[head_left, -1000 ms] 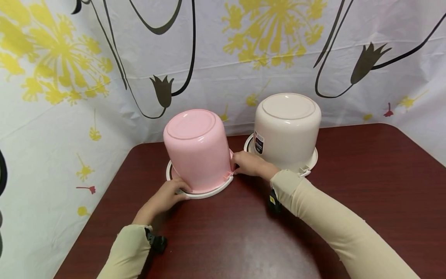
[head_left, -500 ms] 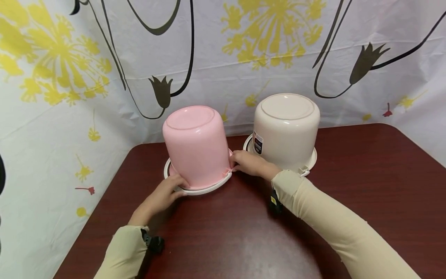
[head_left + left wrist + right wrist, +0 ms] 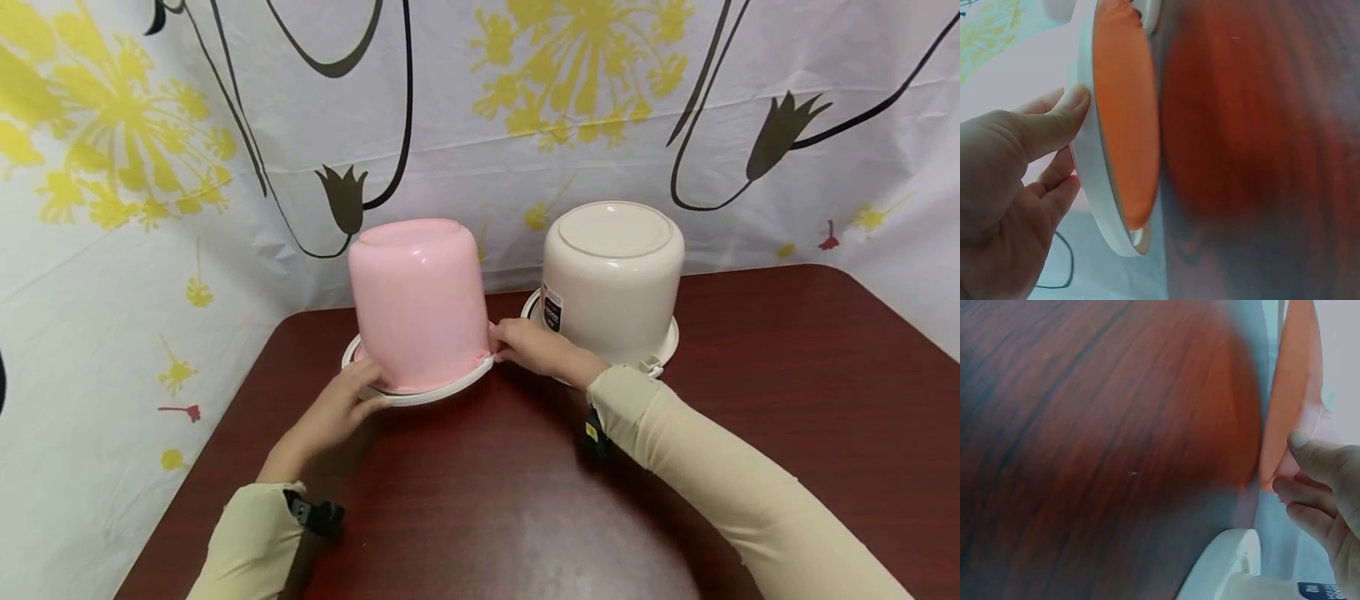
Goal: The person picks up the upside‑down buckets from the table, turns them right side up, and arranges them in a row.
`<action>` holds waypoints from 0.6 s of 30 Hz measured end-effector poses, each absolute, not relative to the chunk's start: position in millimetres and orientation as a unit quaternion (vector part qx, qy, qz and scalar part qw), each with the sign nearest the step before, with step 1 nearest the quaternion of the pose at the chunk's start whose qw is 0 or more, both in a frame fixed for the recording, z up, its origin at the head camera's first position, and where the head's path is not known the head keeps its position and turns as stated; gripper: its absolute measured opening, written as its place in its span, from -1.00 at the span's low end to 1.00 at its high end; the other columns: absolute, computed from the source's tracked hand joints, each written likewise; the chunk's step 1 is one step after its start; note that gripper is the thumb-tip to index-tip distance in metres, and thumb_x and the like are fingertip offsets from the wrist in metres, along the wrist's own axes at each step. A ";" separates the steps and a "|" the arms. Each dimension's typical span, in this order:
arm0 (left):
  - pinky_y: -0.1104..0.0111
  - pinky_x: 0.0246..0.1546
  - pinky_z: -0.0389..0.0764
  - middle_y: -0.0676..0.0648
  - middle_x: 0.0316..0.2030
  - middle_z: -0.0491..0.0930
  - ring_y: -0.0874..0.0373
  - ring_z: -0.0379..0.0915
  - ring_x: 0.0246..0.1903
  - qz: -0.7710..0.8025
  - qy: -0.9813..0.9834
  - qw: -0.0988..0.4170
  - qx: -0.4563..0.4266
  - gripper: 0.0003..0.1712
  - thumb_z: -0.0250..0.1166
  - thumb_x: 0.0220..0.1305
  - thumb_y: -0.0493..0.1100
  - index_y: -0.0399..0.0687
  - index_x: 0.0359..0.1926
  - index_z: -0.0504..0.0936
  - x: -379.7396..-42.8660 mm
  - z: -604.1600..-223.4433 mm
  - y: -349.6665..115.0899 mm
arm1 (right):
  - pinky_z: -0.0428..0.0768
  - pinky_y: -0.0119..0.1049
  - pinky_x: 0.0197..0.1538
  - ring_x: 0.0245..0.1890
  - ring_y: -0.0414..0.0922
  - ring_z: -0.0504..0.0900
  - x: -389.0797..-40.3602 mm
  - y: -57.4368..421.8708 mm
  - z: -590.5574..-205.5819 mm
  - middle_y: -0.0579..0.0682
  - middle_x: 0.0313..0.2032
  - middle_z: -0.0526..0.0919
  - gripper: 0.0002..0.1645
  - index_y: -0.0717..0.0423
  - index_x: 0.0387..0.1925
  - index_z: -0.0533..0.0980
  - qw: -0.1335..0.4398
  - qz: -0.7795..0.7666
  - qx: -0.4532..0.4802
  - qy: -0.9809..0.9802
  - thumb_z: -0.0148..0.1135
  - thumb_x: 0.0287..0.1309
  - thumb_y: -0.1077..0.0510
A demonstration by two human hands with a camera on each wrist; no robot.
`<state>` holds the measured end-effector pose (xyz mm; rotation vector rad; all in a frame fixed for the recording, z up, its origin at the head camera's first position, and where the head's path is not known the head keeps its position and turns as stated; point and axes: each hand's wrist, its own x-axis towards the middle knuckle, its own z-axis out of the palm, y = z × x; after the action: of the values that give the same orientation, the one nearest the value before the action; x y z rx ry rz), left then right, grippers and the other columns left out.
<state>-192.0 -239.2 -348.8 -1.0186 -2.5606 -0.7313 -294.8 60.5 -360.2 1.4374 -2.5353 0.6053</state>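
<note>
An upside-down pink bucket (image 3: 420, 308) leans back on the table's left side, its near rim raised off the wood. My left hand (image 3: 330, 417) pinches that rim at the front left, thumb pressed on the white band-like handle (image 3: 1088, 169) lying along it. Through the lifted edge, the left wrist view shows the hollow inside (image 3: 1125, 119), tinted orange. On the bucket's right side, my right hand (image 3: 536, 346) grips the rim by the handle's end; in the right wrist view its thumb and curled fingers (image 3: 1313, 500) are at the edge.
Close on the right stands a cream bucket (image 3: 611, 283), also upside down, with a dark label and a handle round its rim. Behind the dark red-brown table (image 3: 525, 508) hangs a white patterned curtain (image 3: 465, 108).
The pink bucket's near rim has risen and its base has tipped toward the curtain. My left hand has moved up with the rim; my right hand has barely shifted.
</note>
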 end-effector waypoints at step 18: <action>0.38 -0.23 0.45 -0.02 -0.25 0.45 0.19 0.38 -0.26 -0.375 -0.848 0.096 -0.362 -0.73 0.30 0.01 -0.47 -0.18 -0.25 0.50 -193.9 -296.2 -245.2 | 0.49 -0.31 -0.16 -0.27 -0.16 0.57 -272.7 65.8 -310.4 -0.07 -0.33 0.60 -0.93 0.13 -0.30 0.48 0.132 0.241 0.408 -0.871 0.18 0.16 0.23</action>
<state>-193.9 -245.2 -296.2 -1.0727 -2.5119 -1.1124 -272.7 65.8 -310.4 1.1834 -2.5272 0.7001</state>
